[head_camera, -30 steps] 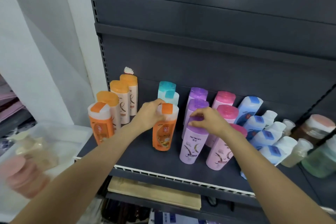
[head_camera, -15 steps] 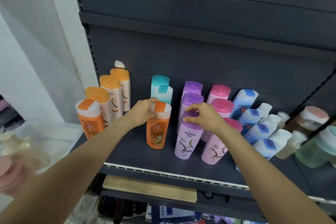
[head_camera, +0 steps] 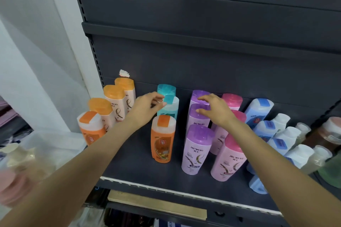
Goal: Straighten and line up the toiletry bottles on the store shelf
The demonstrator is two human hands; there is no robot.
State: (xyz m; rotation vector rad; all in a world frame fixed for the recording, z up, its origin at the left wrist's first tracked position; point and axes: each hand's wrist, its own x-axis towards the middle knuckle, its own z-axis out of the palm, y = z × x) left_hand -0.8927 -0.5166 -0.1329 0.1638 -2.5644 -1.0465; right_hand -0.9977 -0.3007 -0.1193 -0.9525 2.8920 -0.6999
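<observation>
On the dark shelf (head_camera: pixel 132 167) several toiletry bottles stand in rows running front to back. My left hand (head_camera: pixel 145 108) reaches past the orange bottle (head_camera: pixel 162 138), and its fingertips touch the cap of the teal bottle (head_camera: pixel 170 108) behind it. My right hand (head_camera: pixel 216 111) hovers with its fingers spread over the caps of the middle purple bottle (head_camera: pixel 198 121) and the rear purple bottle (head_camera: pixel 198 95). The front purple bottle (head_camera: pixel 197 149) and the front pink bottle (head_camera: pixel 228 160) stand free. Orange-capped cream bottles (head_camera: pixel 115 101) line the left side. Blue bottles (head_camera: pixel 258 110) slant at the right.
The upper shelf lip (head_camera: pixel 203 37) hangs above the bottles. A white price strip (head_camera: pixel 166 189) marks the front edge of the shelf. At the far right are brown and green jars (head_camera: pixel 332 131). A clear plastic bag holding blurred bottles (head_camera: pixel 22 162) sits at the left. Cardboard (head_camera: pixel 156 204) lies on the shelf below.
My left hand let go of the orange bottle and moved back to the teal one. My right hand left the front purple bottle and moved back over the purple caps behind it.
</observation>
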